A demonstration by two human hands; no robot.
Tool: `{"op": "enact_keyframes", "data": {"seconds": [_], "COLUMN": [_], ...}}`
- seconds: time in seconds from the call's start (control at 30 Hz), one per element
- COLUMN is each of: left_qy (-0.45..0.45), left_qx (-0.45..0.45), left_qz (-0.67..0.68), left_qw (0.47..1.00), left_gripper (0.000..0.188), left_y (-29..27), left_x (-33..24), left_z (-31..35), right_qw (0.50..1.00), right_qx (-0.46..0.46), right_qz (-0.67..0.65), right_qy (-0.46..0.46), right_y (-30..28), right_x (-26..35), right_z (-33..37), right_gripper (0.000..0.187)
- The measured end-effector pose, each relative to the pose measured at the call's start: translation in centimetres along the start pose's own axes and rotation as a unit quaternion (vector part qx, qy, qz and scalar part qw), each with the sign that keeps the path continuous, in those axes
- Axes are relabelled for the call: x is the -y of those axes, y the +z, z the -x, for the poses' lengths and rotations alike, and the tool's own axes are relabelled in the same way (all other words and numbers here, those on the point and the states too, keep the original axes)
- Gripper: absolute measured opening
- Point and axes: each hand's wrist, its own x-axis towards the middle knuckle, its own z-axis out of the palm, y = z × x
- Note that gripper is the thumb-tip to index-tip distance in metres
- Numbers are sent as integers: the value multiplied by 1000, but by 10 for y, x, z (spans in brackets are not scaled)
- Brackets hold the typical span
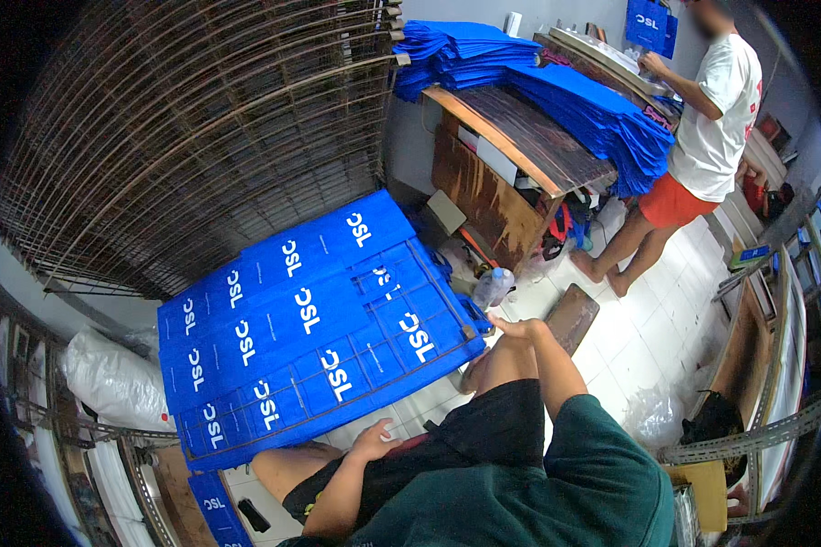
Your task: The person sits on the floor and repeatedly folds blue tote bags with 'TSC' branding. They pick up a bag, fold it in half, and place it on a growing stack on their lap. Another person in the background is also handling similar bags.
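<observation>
A wire rack point(379, 376) lies low before me, with blue printed bags point(246, 301) spread flat in overlapping rows on it. Part of its wire mesh runs over the bags at the right. My left hand point(374, 441) is over my lap, near the rack's front edge, fingers loosely bent and apart, holding nothing that I can see. By my right knee, my right hand point(517, 325) reaches to the rack's right corner, its fingers stretched towards the edge; whether they touch it I cannot tell.
Raised wire racks point(210, 137) stand tilted at the back left. Blue bags point(593, 118) are piled on a wooden table point(520, 137), where a person point(716, 100) stands. A plastic bottle point(493, 286) and a wooden block point(572, 319) are on the tiles. Left is a wrapped bundle point(114, 378).
</observation>
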Motion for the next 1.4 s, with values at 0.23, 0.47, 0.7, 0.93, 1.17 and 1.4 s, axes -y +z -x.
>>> {"op": "enact_keyframes", "data": {"seconds": [0.23, 0.47, 0.7, 0.93, 1.17, 1.4], "left_qy": [9, 8, -17, -22, -26, -86], "left_qx": [-6, -15, -29, -38, -89, -197], "left_qz": [1, 56, 31, 35, 67, 248], "left_qw": [1000, 998, 999, 998, 993, 945], "left_gripper": [70, 65, 66, 64, 60, 44], "left_y": [-2, -3, -11, -7, -1, -6], "left_x": [-5, -7, -25, -19, -7, 3], "left_z": [-1, 1, 1, 0, 3, -2], "right_qw": [986, 990, 982, 895, 706, 450], "right_qx": [159, 128, -41, -167, -401, -256], "right_qz": [49, 3, 57, -15, -259, -652], "right_qy": [3, -55, -175, -414, -523, -554], "right_y": [-26, -18, 0, -71, -215, -358], "right_x": [-7, -8, -32, 8, 60, 46], "right_z": [34, 11, -13, 67, 146, 167], "right_gripper": [114, 120, 113, 88, 45, 97]}}
